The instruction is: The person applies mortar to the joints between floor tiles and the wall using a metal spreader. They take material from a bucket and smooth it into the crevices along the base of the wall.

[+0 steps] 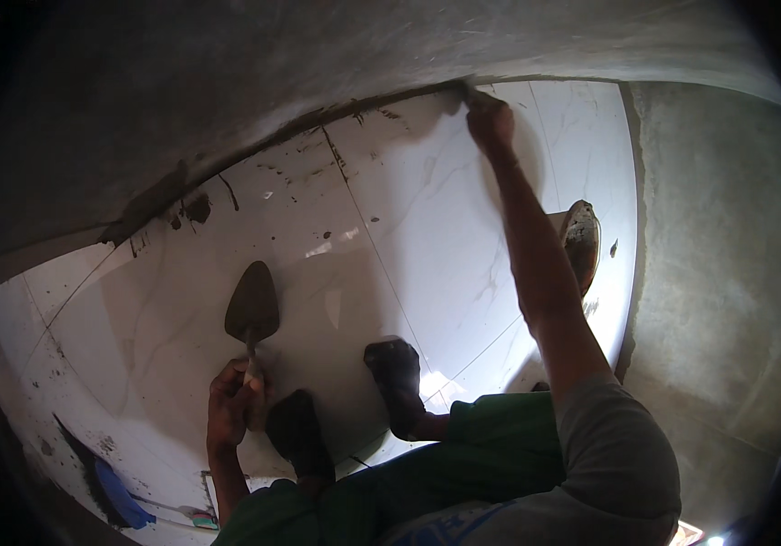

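Observation:
My left hand (237, 400) is closed round the handle of a pointed trowel (252, 302). Its flat blade points away from me over the white tiles. My right arm stretches far forward, and my right hand (490, 123) is closed on a small dark tool (465, 91) at the joint where the wall meets the floor. Blur and shadow hide that tool's exact kind. Beside my right forearm sits a round pan (581, 238) with grey residue on it, partly hidden by the arm.
White marbled floor tiles (445, 209) carry dark mortar crumbs along the grey wall (254, 100). Another grey wall (718, 246) rises at the right. My dark-covered feet (395, 378) stand near the middle. A blue item (122, 496) lies at lower left.

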Action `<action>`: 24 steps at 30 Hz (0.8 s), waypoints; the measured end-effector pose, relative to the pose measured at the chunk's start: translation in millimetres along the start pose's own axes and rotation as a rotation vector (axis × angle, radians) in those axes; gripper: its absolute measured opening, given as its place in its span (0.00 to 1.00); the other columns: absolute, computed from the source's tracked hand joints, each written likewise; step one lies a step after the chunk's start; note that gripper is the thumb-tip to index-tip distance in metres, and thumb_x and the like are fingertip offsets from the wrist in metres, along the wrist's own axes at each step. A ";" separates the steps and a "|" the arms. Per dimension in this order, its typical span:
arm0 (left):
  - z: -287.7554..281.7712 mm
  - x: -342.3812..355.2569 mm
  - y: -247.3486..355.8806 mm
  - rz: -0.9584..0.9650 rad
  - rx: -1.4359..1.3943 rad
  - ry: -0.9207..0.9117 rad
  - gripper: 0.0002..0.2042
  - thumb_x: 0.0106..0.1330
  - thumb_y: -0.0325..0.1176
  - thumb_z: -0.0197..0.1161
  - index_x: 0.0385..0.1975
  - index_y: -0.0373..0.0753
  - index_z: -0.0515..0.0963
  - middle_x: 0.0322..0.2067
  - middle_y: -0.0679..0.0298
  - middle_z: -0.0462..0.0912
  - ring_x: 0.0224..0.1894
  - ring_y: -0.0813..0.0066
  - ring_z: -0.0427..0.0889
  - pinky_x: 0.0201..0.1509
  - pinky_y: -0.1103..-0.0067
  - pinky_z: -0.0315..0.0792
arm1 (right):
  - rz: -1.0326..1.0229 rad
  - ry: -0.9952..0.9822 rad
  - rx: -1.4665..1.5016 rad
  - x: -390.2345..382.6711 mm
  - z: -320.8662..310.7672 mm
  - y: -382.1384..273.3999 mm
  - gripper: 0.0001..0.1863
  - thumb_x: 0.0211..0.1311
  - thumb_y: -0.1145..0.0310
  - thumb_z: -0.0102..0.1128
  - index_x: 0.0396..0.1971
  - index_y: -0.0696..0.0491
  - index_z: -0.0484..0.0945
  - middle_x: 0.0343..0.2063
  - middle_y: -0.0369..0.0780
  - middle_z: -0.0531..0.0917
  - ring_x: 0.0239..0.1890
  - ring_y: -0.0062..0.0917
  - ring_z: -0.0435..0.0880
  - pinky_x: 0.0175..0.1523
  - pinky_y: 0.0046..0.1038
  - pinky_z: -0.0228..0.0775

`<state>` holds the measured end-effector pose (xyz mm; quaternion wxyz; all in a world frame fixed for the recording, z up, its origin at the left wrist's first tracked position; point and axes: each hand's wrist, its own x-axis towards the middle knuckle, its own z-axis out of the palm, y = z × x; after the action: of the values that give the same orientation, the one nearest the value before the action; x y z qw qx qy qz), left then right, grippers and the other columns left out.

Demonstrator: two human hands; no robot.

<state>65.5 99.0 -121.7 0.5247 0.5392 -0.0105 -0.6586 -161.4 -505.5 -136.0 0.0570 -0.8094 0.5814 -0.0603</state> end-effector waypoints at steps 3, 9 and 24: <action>11.5 6.1 5.1 -0.023 -0.019 -0.002 0.10 0.70 0.34 0.67 0.46 0.39 0.81 0.36 0.65 0.86 0.38 0.77 0.83 0.46 0.77 0.75 | -0.047 0.052 0.036 -35.3 -2.4 -30.9 0.20 0.65 0.63 0.57 0.54 0.36 0.87 0.43 0.47 0.90 0.47 0.52 0.88 0.55 0.52 0.80; 1.7 -4.0 2.5 0.055 0.037 0.009 0.17 0.74 0.41 0.66 0.54 0.36 0.81 0.38 0.64 0.86 0.38 0.76 0.83 0.46 0.76 0.76 | -0.194 -0.072 0.179 -135.9 -3.8 -165.9 0.21 0.67 0.67 0.57 0.59 0.41 0.86 0.40 0.51 0.90 0.45 0.51 0.88 0.51 0.50 0.81; 37.9 -22.4 63.9 0.021 -0.266 -0.099 0.28 0.79 0.50 0.55 0.61 0.28 0.75 0.38 0.64 0.81 0.33 0.82 0.77 0.33 0.83 0.73 | -0.757 -0.215 0.771 -291.1 -71.9 -217.6 0.22 0.67 0.79 0.56 0.61 0.56 0.80 0.58 0.48 0.87 0.59 0.42 0.87 0.64 0.33 0.79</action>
<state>78.6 65.1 -53.1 0.5974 0.4318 0.0453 -0.6742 -62.0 -162.0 -38.9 0.3826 -0.8841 0.1763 -0.2021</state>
